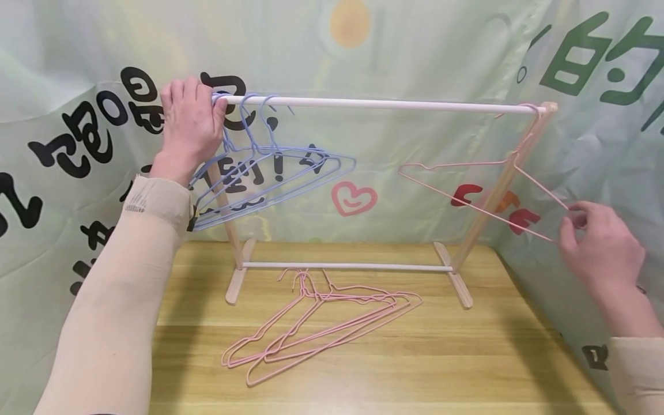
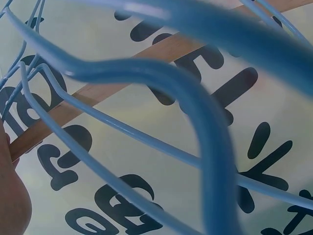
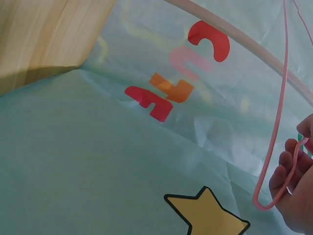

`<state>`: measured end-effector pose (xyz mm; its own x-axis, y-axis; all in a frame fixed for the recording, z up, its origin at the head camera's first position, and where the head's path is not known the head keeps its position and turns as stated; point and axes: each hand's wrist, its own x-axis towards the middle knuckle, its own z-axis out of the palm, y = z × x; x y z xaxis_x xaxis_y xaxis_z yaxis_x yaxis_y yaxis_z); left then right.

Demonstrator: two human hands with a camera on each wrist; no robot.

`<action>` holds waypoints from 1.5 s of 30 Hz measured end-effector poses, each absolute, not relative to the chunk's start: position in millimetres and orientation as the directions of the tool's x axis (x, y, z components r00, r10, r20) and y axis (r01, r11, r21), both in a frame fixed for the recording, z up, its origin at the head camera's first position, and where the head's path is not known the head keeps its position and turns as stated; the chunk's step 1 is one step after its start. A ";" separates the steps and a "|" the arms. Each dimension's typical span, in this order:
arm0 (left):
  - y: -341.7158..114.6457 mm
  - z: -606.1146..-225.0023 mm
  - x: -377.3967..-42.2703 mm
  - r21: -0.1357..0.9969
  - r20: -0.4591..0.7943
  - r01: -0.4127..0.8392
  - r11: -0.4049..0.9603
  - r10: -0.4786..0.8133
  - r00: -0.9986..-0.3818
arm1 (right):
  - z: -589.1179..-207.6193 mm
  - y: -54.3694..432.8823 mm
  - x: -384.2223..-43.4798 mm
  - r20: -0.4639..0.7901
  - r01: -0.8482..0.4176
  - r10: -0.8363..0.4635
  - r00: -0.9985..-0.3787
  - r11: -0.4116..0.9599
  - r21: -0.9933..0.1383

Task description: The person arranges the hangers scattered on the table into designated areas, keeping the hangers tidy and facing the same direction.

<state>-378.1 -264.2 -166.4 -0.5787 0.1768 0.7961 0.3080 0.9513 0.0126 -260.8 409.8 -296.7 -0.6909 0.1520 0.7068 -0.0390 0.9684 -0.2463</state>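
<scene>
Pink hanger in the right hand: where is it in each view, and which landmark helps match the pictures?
Head: the pink hanger is right of centre, one end held by the right hand.
Left wrist: not in it; blue hangers cross that picture.
Right wrist: along the right side, its rounded corner at lower right.
Landmark: the orange character, shared by head and right wrist only.

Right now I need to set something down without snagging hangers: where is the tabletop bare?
Bare tabletop lies right of the loose pink hangers, in front of the rack's right foot; a narrower patch lies between the hangers and the left sleeve. It's crowded in front of the lower bar, where they overlap.
</scene>
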 end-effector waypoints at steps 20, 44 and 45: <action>-267.1 -165.1 -377.7 0.020 0.785 0.291 0.956 0.166 -0.598 | -293.5 366.6 -262.1 0.828 -0.199 0.129 -0.546 0.940 -0.278; -264.0 -167.0 -378.3 0.019 0.795 0.302 0.953 0.169 -0.583 | -386.7 285.5 -290.0 0.654 -0.658 -0.447 -0.611 0.746 -0.105; -264.1 -166.7 -378.4 0.021 0.795 0.302 0.953 0.167 -0.583 | -391.0 282.6 -291.2 0.635 -0.663 -0.462 -0.619 0.741 -0.108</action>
